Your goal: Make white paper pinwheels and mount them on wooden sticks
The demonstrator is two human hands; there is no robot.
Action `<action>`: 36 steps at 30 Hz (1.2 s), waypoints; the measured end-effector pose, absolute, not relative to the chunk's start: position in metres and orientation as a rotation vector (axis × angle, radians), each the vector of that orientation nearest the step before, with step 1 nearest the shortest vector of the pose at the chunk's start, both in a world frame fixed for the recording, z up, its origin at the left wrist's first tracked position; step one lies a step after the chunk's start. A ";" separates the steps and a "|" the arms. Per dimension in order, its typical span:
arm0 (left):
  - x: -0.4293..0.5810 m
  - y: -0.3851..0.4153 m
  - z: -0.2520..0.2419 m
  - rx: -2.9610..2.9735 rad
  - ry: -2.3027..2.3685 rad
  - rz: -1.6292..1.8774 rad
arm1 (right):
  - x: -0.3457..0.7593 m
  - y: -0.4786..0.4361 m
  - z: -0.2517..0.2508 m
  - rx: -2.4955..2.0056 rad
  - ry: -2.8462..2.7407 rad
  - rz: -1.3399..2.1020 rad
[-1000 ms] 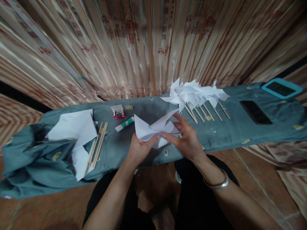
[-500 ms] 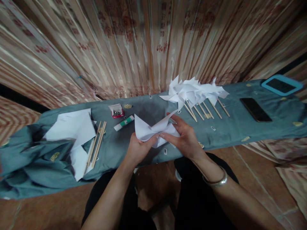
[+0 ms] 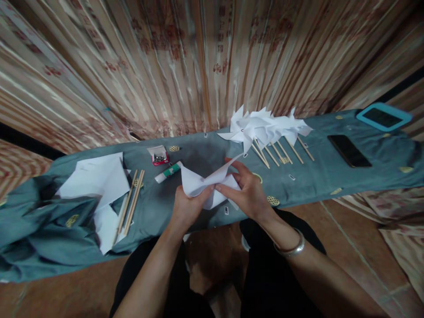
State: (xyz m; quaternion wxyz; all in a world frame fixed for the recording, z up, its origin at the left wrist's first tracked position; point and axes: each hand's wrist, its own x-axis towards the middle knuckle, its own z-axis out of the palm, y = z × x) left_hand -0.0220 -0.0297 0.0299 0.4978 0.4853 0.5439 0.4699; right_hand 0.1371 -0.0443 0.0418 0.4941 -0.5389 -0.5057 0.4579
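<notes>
Now, left hand: closed in a pinch on the near centre of the folded paper.
Folded paper: white, flaps curled inward; held between both hands, just above the near edge of the teal cloth.
Right hand: gripping the paper's right side, thumb meeting the left at the centre, fingers behind a raised flap.
Handling (judgement): firm centre pinch, curls left uncrushed; shift one hand at a time so gathered tips do not spring apart.
Far left of hands: loose paper sheets; wooden sticks beside them.
Beyond left hand: small red box; glue stick, just beside the paper's left flap, the likeliest snag.
Beyond right hand: finished pinwheels, near.
Far right: black phone; blue-cased tablet, well apart.
</notes>
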 end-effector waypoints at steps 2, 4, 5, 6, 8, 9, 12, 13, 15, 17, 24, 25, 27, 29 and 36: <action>-0.021 -0.029 0.030 1.147 1.355 1.139 | 0.137 -0.045 0.041 -1.314 -1.234 1.100; -0.020 -0.027 0.031 1.130 1.382 1.137 | 0.137 -0.045 0.041 -1.324 -1.238 1.090; -0.019 -0.027 0.032 1.125 1.388 1.139 | 0.137 -0.045 0.041 -1.332 -1.241 1.087; -0.019 -0.026 0.033 1.123 1.391 1.140 | 0.136 -0.044 0.041 -1.340 -1.241 1.084; -0.018 -0.026 0.034 1.120 1.391 1.141 | 0.136 -0.044 0.042 -1.357 -1.236 1.077; -0.018 -0.026 0.034 1.117 1.387 1.142 | 0.136 -0.043 0.042 -1.361 -1.232 1.074; -0.018 -0.026 0.030 1.108 1.365 1.152 | 0.136 -0.043 0.043 -1.358 -1.227 1.072; -0.017 -0.026 0.029 1.102 1.359 1.157 | 0.137 -0.043 0.044 -1.359 -1.231 1.068; -0.016 -0.026 0.028 1.083 1.354 1.168 | 0.137 -0.043 0.044 -1.362 -1.239 1.051; -0.014 -0.026 0.028 1.064 1.357 1.187 | 0.137 -0.043 0.046 -1.361 -1.240 1.035; -0.009 -0.027 0.032 1.020 1.372 1.262 | 0.135 -0.040 0.048 -1.351 -1.223 0.992; -0.009 -0.027 0.032 1.019 1.373 1.266 | 0.136 -0.040 0.047 -1.350 -1.223 0.983; -0.009 -0.026 0.030 1.030 1.380 1.266 | 0.136 -0.040 0.046 -1.351 -1.230 0.967; -0.009 -0.025 0.029 1.049 1.381 1.259 | 0.137 -0.040 0.045 -1.358 -1.245 0.942; -0.008 -0.023 0.032 1.024 1.322 1.246 | 0.136 -0.040 0.047 -1.343 -1.241 0.942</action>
